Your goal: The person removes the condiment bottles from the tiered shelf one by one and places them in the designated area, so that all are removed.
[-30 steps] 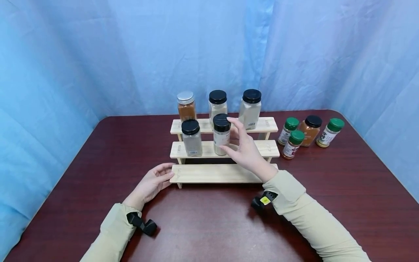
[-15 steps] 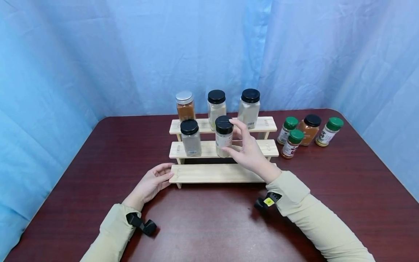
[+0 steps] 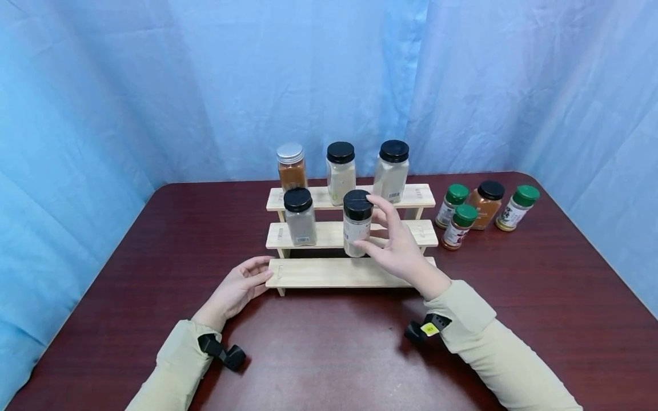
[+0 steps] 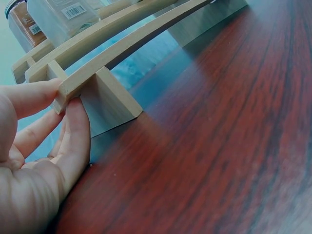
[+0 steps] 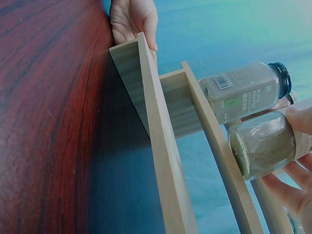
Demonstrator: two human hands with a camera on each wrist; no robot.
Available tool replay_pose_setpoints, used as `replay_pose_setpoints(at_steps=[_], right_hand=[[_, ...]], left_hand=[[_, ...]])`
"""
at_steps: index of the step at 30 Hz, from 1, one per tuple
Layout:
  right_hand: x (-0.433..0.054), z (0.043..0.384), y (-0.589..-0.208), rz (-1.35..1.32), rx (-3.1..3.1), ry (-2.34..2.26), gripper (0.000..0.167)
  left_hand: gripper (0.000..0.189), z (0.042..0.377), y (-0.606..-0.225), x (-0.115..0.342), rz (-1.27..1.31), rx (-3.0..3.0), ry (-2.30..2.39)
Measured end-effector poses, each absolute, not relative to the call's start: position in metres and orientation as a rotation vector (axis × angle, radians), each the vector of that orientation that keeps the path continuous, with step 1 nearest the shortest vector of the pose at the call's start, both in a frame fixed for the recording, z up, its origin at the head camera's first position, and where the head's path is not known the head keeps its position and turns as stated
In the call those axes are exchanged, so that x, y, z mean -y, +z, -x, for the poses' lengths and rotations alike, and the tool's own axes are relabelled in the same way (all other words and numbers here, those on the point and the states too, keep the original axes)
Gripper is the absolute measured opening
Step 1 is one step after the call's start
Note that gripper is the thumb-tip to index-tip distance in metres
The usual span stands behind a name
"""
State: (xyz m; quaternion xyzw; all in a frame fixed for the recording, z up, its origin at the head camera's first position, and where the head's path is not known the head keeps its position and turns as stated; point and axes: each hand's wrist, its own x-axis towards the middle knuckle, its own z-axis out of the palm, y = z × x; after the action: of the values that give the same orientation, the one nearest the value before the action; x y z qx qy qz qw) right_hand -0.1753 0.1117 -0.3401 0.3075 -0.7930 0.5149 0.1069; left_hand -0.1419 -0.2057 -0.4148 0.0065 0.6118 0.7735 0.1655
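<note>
My right hand [image 3: 400, 251] pinches a spice jar [image 3: 357, 229] with a black lid and pale label between thumb and fingers. In the head view the jar's base overlaps the front edge of the middle tier. The right wrist view shows greenish-grey powder low in this glass jar [image 5: 265, 144], its base close to that tier's edge. My left hand [image 3: 240, 290] grips the left end of the lowest tier of a wooden step rack [image 3: 329, 274], thumb above and fingers below the board [image 4: 112, 51]. Left on the middle tier stands a square black-lidded jar [image 3: 301, 222].
On the top tier stand a silver-lidded jar of brown powder [image 3: 292, 168] and two black-lidded jars, one pale [image 3: 341, 177], one larger [image 3: 392, 176]. Right of the rack, several green-lidded bottles [image 3: 456, 231] cluster around a black-lidded orange-brown jar [image 3: 484, 206]. A blue curtain [image 3: 288, 74] hangs behind the table.
My right hand has moved the held jar slightly right and toward the front, from over the middle tier to its front edge. The left hand stays on the rack.
</note>
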Motion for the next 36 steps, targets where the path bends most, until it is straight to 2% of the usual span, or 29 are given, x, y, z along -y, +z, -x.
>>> replay_pose_setpoints(at_steps=[13, 20, 36], right_hand=[[-0.125, 0.164, -0.348, -0.982, 2.219, 1.355, 0.083], [-0.137, 0.16, -0.353, -0.989, 2.242, 1.318, 0.086], [-0.174, 0.149, -0.363, -0.938, 2.259, 1.244, 0.089]], left_hand=[[0.028, 0.142, -0.416, 0.205, 0.014, -1.747, 2.193], [0.034, 0.141, -0.415, 0.201, -0.015, -1.748, 2.197], [0.026, 0.141, -0.415, 0.203, 0.024, -1.777, 2.202]])
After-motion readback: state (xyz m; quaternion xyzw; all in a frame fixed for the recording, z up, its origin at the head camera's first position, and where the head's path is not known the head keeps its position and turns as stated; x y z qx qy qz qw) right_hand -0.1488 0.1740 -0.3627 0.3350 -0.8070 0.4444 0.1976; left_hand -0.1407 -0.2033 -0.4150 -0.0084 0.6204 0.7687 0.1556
